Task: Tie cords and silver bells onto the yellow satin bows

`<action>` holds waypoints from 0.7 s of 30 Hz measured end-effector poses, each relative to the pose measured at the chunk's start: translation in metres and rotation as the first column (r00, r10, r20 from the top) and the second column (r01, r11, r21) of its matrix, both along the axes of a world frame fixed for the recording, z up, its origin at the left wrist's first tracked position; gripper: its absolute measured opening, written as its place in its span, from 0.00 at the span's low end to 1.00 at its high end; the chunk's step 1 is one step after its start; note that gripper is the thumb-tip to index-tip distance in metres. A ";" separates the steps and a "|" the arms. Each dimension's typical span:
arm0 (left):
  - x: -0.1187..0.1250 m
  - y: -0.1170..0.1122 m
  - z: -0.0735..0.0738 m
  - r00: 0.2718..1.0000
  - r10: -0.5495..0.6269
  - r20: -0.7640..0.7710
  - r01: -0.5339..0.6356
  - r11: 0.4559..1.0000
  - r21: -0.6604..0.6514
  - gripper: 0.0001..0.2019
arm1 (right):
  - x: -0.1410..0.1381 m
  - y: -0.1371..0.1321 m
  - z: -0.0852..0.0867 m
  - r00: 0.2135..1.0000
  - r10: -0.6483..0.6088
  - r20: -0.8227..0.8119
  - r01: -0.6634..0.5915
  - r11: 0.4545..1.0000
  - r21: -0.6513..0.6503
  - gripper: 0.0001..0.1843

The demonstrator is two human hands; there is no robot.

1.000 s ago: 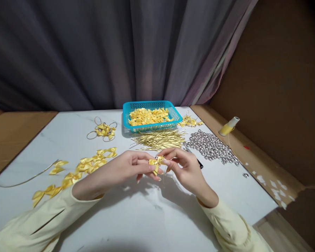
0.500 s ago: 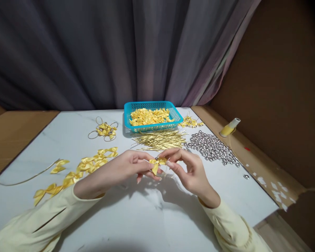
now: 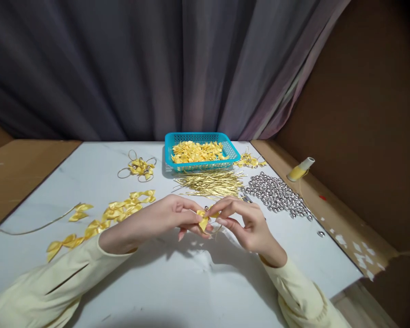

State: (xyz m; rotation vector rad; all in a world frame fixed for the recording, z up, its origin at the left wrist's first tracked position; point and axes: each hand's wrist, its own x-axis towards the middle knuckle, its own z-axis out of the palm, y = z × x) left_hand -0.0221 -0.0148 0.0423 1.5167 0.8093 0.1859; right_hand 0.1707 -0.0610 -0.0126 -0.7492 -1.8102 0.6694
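Note:
Between my two hands, above the middle of the table, is a yellow ribbon bow (image 3: 202,223) with a small silver bead (image 3: 206,208) at its upper edge. My left hand (image 3: 181,215) pinches the bow's left side between thumb and fingers. On the other side, my right hand (image 3: 244,222) has its fingertips closed on the bow's right loop. A thin cord (image 3: 219,229) curves below the bow by the right fingertips; its far end is hard to make out. Just beyond the hands lies a heap of gold twist ties (image 3: 212,183).
A blue basket (image 3: 202,167) of yellow bows stands at the back. Silver beads (image 3: 275,193) are heaped at the right, near a yellow thread spool (image 3: 300,169). Loose bows (image 3: 123,210) lie left, with finished-looking looped bows (image 3: 141,168) behind. Dark-tipped scissors or tweezers (image 3: 246,198) show partly behind my right hand.
My right fingers have shifted over the bow's right loop, and the silver bead shows more clearly above it. The whole view has shifted slightly.

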 end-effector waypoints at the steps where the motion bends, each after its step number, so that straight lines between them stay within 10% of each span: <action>1: 0.000 0.000 0.000 1.000 -0.004 0.006 0.004 1.000 -0.003 0.11 | 0.000 0.000 0.000 1.000 0.005 -0.008 -0.006 1.000 -0.009 0.07; 21: 0.000 0.001 0.000 0.999 0.024 -0.029 -0.025 0.999 -0.040 0.11 | 0.001 0.002 -0.001 0.999 0.001 -0.050 -0.004 0.998 -0.061 0.07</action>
